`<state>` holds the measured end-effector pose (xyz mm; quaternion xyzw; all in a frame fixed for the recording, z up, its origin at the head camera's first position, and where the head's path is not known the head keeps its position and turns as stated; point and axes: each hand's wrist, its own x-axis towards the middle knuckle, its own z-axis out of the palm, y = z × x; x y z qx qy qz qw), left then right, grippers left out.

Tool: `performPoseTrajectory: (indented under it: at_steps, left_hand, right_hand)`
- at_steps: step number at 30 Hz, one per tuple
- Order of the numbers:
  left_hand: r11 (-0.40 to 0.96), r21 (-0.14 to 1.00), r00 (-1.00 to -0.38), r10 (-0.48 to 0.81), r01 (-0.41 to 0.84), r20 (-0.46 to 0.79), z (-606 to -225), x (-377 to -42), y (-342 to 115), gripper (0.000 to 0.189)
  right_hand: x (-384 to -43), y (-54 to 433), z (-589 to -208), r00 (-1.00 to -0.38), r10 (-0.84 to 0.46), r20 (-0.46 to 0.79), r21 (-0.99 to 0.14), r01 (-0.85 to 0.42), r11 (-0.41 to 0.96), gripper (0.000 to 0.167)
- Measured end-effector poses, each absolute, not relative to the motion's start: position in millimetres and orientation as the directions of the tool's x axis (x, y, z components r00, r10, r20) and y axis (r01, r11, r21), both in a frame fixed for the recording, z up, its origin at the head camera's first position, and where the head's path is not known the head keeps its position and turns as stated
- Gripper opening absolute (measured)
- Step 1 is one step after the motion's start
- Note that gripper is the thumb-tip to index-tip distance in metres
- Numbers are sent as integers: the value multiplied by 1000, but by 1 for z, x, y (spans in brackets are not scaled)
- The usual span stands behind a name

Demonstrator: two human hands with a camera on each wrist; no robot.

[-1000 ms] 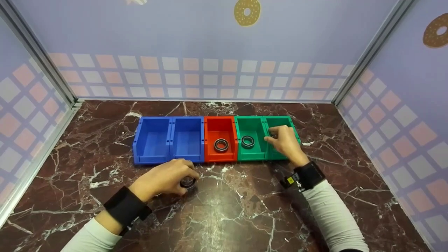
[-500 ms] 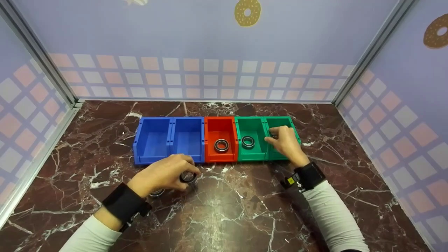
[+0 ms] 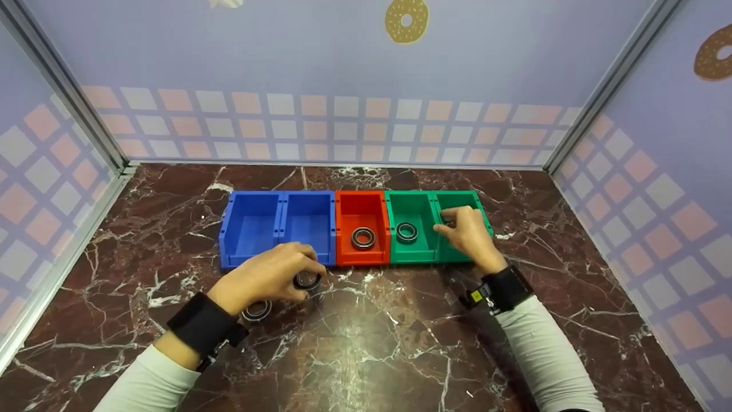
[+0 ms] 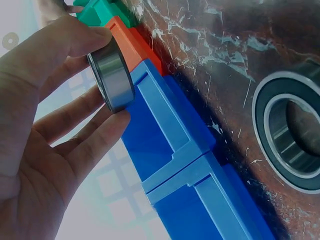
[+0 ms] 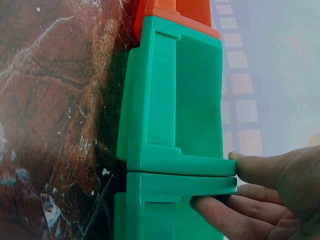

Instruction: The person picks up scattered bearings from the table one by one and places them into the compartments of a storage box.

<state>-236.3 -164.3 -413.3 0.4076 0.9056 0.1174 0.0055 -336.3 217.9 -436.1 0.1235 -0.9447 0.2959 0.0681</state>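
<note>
My left hand (image 3: pixel 274 274) pinches a ball bearing (image 4: pixel 115 77) on edge between thumb and fingertips, in front of the second blue bin (image 3: pixel 307 223). A second bearing (image 3: pixel 257 311) lies on the table below that wrist. My right hand (image 3: pixel 466 232) is at the rightmost green bin (image 5: pixel 160 205). Its thumb and fingers straddle the double wall between the two green bins, gripping it; part of that bin's inside is hidden by the hand. One bearing (image 3: pixel 363 238) lies in the red bin (image 3: pixel 359 203), and another bearing (image 3: pixel 406 233) in the left green bin (image 3: pixel 409 203).
The bins stand side by side in one row on the dark marbled table (image 3: pixel 366 355). At the left end is another blue bin (image 3: pixel 251 223). Patterned panels (image 3: pixel 343 68) enclose the table at the back and sides.
My left hand has moved slightly away from me, toward the blue bins, carrying its bearing. The bearing on the table has come into sight beneath the wrist. My right hand has stayed in place.
</note>
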Motion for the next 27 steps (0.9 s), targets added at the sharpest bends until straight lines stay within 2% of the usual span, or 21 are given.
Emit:
performPoseTrajectory:
  at_steps: [12, 20, 27]
  left_hand:
    - [616, 199, -645, 749, 762, 152, -411, -245, -164, 47]
    - [655, 197, -681, 723, 730, 117, -406, -250, -162, 47]
    - [654, 193, -679, 722, 732, 129, -404, -251, -163, 46]
  right_hand:
    - [-336, 218, -436, -968, -181, 175, -541, -248, 804, 42]
    - [-335, 219, -435, -967, -189, 173, -555, -254, 792, 43]
    - [-335, 218, -435, -962, -196, 190, -543, -269, 795, 43]
